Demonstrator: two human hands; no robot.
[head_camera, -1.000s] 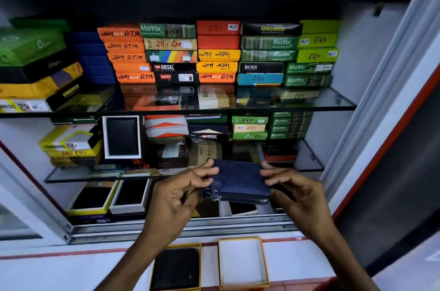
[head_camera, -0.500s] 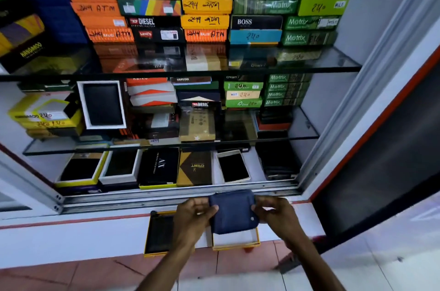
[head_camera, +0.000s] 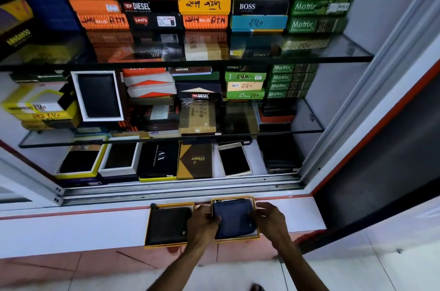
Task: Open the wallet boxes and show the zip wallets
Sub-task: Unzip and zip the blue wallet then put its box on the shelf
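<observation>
A navy blue zip wallet (head_camera: 234, 218) lies in an open yellow-rimmed box (head_camera: 256, 236) on the white ledge. My left hand (head_camera: 202, 225) grips the wallet's left edge and my right hand (head_camera: 270, 220) holds its right edge. Just to the left, a second open yellow-rimmed box (head_camera: 148, 226) holds a black wallet (head_camera: 167, 225), which neither hand touches.
Behind the ledge (head_camera: 71, 231) stands an open display cabinet with two glass shelves (head_camera: 345, 57) stacked with many wallet boxes. Its bottom row holds several open boxes and a black AX box (head_camera: 158, 159). A sliding-door track (head_camera: 178, 192) runs along the cabinet front. Pink floor tiles lie below.
Both hands carried the blue wallet down from in front of the cabinet and set it into the right-hand open box on the ledge. The view tilted downward.
</observation>
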